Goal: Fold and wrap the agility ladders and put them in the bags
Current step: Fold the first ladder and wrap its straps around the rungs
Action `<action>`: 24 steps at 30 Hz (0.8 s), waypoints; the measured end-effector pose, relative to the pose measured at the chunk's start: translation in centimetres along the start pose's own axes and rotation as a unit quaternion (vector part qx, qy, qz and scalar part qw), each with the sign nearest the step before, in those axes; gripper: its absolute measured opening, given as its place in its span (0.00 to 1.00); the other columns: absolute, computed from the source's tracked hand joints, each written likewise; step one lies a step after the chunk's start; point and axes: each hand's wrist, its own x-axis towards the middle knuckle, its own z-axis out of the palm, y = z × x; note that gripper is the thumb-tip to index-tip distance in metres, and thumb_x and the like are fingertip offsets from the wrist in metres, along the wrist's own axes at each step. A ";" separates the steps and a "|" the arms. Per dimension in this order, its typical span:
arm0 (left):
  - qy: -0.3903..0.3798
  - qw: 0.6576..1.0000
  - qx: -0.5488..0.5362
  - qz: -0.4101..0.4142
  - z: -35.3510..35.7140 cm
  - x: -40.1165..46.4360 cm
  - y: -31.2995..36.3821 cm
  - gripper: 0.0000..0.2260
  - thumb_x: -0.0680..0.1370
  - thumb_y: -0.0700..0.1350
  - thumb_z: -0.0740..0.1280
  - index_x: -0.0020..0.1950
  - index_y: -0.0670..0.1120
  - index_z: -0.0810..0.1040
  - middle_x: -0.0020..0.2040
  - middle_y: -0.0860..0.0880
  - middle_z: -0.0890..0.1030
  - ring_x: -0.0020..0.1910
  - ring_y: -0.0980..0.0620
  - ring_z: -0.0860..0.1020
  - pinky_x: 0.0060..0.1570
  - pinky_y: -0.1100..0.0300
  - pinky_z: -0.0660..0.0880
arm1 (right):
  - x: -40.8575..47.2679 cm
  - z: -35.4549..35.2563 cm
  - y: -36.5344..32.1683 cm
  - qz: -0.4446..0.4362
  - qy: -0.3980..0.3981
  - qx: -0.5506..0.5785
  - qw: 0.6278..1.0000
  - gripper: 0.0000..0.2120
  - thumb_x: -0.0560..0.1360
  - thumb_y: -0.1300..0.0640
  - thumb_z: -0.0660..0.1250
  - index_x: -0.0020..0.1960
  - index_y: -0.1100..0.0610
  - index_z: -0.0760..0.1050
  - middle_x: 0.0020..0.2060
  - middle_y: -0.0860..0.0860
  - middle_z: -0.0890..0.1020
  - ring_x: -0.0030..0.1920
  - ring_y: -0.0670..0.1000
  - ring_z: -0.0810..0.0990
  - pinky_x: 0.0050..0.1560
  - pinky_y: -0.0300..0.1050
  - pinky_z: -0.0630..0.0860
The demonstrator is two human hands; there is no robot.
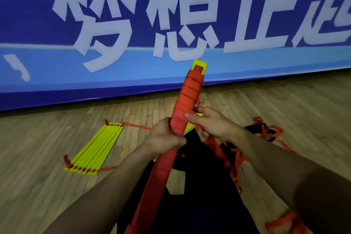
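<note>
The person holds a bundled agility ladder up off the floor, slanting away toward the blue banner. The bundle is so thickly wound in red strap that only a yellow rung end pokes out at the far tip; the rest of its rungs are hidden. The left hand has its grip closed round the bundle's middle, fingers curled behind where I can't see them. The right hand pinches a band of the red strap against the bundle's side; its lower fingers are partly lost behind the strap.

Below the left hand the bundle runs down across something black, a bag or the person's lap, I cannot tell which, and its lower end is cut off by the bottom edge. Loose red strap trails in tangles to the right, over a dark shape near the right forearm that is too dim to identify.

On the wooden floor to the left lies a second ladder, its yellow rungs folded side by side, red strap at both ends, well apart from the hands. The banner's white characters are blurred and cut off at the top and right.
</note>
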 end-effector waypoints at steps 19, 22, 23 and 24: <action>-0.121 0.981 -0.150 -0.014 0.7 -0.5 -1.1 0.22 0.65 0.35 0.71 0.59 0.40 0.78 0.52 0.39 0.83 0.41 0.46 0.82 0.44 0.42 0.81 | -0.4 0.0 0.1 0.050 -0.020 0.125 0.991 0.12 0.80 0.54 0.64 0.40 0.60 0.73 0.19 0.50 0.69 0.17 0.45 0.63 0.21 0.37 0.63; -0.025 0.999 0.038 0.011 1.0 -1.0 -1.4 0.28 0.60 0.53 0.80 0.56 0.51 0.76 0.46 0.52 0.84 0.43 0.55 0.83 0.45 0.51 0.81 | -0.5 0.5 0.3 0.025 0.052 -0.024 0.998 0.17 0.76 0.50 0.70 0.35 0.58 0.73 0.19 0.49 0.69 0.17 0.45 0.65 0.21 0.39 0.63; -0.003 0.995 0.093 0.023 0.9 -1.1 -1.5 0.30 0.59 0.55 0.82 0.56 0.52 0.74 0.46 0.54 0.83 0.44 0.56 0.82 0.42 0.58 0.79 | -0.3 0.7 0.3 0.018 0.076 -0.075 0.994 0.19 0.76 0.48 0.71 0.33 0.58 0.73 0.19 0.49 0.70 0.17 0.45 0.67 0.20 0.38 0.63; 0.012 0.992 0.118 0.036 0.8 -1.1 -1.3 0.29 0.60 0.53 0.82 0.56 0.52 0.74 0.45 0.55 0.83 0.43 0.57 0.82 0.40 0.61 0.76 | -0.2 0.7 0.3 0.010 0.085 -0.096 0.992 0.19 0.75 0.48 0.71 0.33 0.58 0.72 0.19 0.49 0.71 0.17 0.45 0.67 0.19 0.37 0.64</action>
